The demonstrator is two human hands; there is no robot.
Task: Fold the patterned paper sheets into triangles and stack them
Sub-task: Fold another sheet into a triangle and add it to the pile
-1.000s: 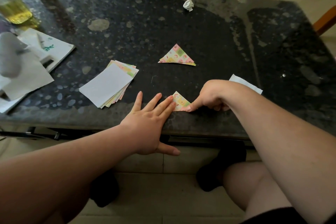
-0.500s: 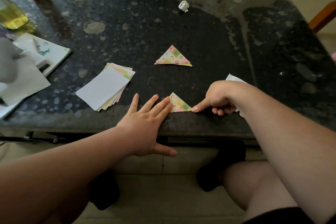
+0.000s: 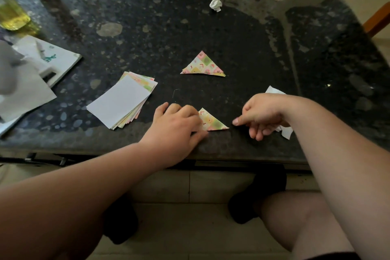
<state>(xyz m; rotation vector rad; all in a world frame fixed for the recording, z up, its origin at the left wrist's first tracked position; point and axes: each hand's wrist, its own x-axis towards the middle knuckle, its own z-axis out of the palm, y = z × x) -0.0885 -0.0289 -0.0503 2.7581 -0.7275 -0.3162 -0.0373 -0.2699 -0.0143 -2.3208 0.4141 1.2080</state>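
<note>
A small folded patterned triangle [image 3: 214, 122] lies near the front edge of the dark stone table [image 3: 242, 34]. My left hand [image 3: 176, 127] covers its left corner, fingers curled on top and thumb at its lower edge, pinching it. My right hand [image 3: 262, 115] hovers just right of the triangle's tip with its index finger pointing at it and the other fingers curled, holding nothing. Farther back, folded triangles [image 3: 202, 65] lie stacked. A pile of unfolded sheets [image 3: 123, 101], white side up, sits to the left.
Torn white paper [image 3: 274, 91] lies under my right wrist. A crumpled paper ball [image 3: 215, 4] sits at the back. White papers and a booklet [image 3: 52, 57] and a bottle of yellow liquid [image 3: 12, 15] occupy the left end. My knees are below the table edge.
My left hand's straight fingers have curled over the small triangle's left corner. My right index finger has slid off the triangle to just past its right tip.
</note>
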